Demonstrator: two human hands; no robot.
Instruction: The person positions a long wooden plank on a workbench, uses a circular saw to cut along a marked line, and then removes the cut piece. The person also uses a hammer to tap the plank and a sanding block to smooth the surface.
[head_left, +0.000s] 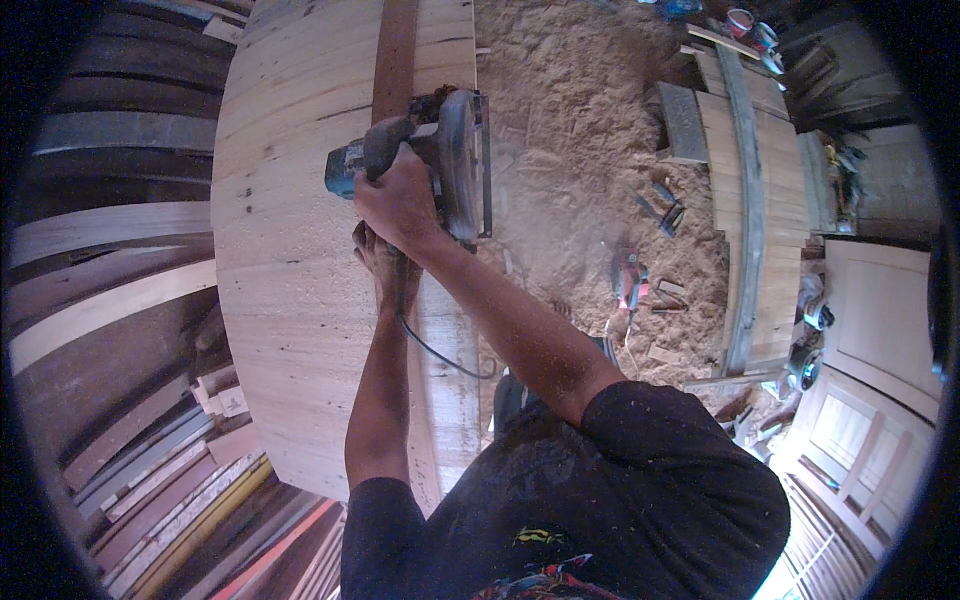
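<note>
My right hand is closed round the dark handle of a circular saw, which rests at the right edge of a large pale wooden panel. The saw has a blue-green motor end on its left. Just behind the saw, my left hand bends over a long brown wooden strip lying along the panel. Its fingers curl at the strip's left side, partly hidden by my right hand. A black cord runs back from the saw and loops beside the panel. The blade is out of sight.
Sawdust covers the floor on the right, where a red power tool lies among offcuts. Beyond it are pale boards with a grey plank across them. Stacked planks fill the left side. Panelled doors lean at far right.
</note>
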